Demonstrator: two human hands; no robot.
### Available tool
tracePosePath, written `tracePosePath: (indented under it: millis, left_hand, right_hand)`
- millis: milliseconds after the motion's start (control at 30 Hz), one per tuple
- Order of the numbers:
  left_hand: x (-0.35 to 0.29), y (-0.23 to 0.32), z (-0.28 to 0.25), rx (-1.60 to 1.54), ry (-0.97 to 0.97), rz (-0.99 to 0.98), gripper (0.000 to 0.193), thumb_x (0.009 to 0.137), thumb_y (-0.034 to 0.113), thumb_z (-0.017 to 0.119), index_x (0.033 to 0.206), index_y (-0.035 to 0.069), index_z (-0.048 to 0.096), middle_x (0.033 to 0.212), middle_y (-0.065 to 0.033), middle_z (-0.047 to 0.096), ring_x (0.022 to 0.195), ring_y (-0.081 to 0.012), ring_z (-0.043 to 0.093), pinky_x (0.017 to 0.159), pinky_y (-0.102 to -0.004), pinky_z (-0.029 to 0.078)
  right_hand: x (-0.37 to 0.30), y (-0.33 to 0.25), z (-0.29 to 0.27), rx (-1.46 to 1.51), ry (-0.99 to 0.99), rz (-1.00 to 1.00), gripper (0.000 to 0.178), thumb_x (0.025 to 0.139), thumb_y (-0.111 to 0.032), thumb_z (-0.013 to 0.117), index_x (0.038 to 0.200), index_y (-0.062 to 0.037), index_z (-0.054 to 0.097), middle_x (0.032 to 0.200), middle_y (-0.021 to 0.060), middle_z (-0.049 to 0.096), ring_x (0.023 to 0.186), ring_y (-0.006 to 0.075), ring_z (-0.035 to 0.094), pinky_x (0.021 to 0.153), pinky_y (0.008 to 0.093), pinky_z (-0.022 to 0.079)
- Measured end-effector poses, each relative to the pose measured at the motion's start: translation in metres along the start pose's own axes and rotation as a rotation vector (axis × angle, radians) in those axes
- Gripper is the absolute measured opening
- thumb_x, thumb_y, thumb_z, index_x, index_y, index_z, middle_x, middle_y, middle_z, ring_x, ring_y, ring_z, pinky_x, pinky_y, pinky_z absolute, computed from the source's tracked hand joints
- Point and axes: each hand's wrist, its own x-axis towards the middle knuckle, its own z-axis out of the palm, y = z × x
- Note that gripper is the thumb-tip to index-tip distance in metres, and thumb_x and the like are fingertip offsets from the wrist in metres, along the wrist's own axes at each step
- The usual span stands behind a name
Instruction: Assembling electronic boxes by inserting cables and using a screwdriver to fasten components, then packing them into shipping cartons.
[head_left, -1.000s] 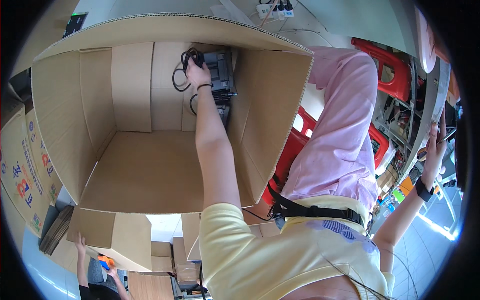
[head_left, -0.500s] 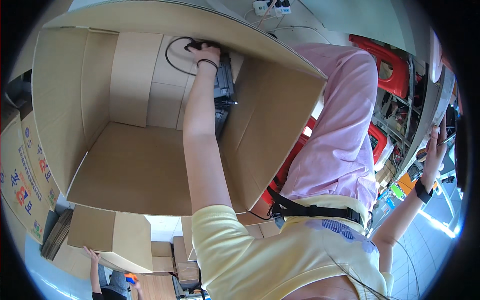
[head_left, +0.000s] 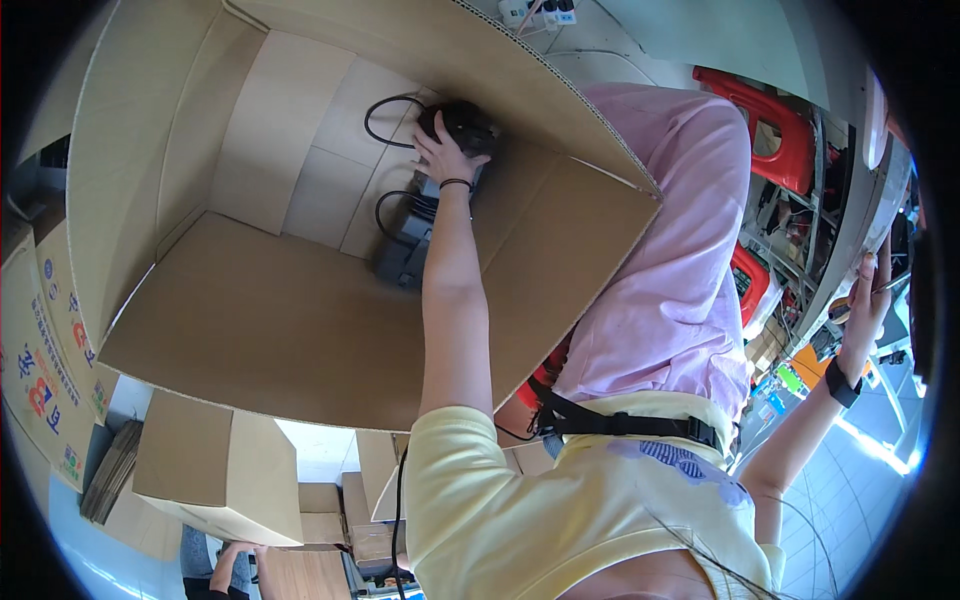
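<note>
My left hand point(head_left: 448, 152), with a dark band on the wrist, reaches into a large open cardboard box point(head_left: 260, 330). Its fingers are spread over a black device point(head_left: 470, 125) with a looped black cable, touching its near side. Closer to me, a dark grey boxy device point(head_left: 403, 240) with its own black cable lies against the box bottom, partly hidden by my forearm. At the far right my right hand point(head_left: 868, 290), wearing a black wristband, is raised beside the table edge with fingers stretched out. I see nothing held in it.
Red plastic stools point(head_left: 775, 135) stand beyond my legs at right, near the table point(head_left: 850, 240). A power strip point(head_left: 535, 14) lies at the top. At lower left, a person's hands point(head_left: 240, 550) touch a cardboard carton point(head_left: 215, 470). Printed cartons point(head_left: 50, 350) lean at far left.
My left hand has moved right and nearer, and its fingers are now spread over the black device. The box has tilted, showing more of both devices. My right hand has hardly moved.
</note>
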Motion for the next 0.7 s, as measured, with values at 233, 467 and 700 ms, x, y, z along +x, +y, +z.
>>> tracePosePath:
  millis: [233,467,700]
  left_hand:
    - [0.035,-0.022,0.001,0.172,-0.125,0.274,0.085,0.081,0.017,0.076,0.150,0.038,0.031,0.161,-0.0164,0.021,0.132,-0.0391,0.049,0.101,-0.0673,0.042]
    - [0.019,-0.012,-0.028,0.051,0.079,0.222,0.069,0.087,0.011,0.066,0.147,0.033,0.041,0.155,-0.0159,0.032,0.132,-0.0382,0.048,0.104,-0.0591,0.043]
    - [-0.046,-0.045,-0.024,-0.205,0.068,-0.008,0.057,0.082,0.019,0.070,0.137,0.018,0.053,0.142,-0.0173,0.050,0.125,-0.0390,0.054,0.102,-0.0471,0.049]
  right_hand:
    - [0.000,-0.013,0.009,0.131,0.026,-0.019,0.054,0.105,-0.035,0.056,0.153,-0.0149,0.042,0.074,-0.0101,0.048,0.058,0.0001,0.026,0.050,0.0202,0.020]
    - [0.001,-0.023,0.016,0.174,0.006,-0.021,0.054,0.103,-0.035,0.059,0.152,-0.0169,0.045,0.096,-0.0050,0.062,0.060,0.0016,0.028,0.052,0.0208,0.021]
    - [0.005,-0.024,0.025,0.107,0.066,-0.248,0.052,0.103,-0.035,0.059,0.150,-0.0171,0.048,0.096,-0.0018,0.067,0.059,0.0016,0.033,0.051,0.0218,0.023]
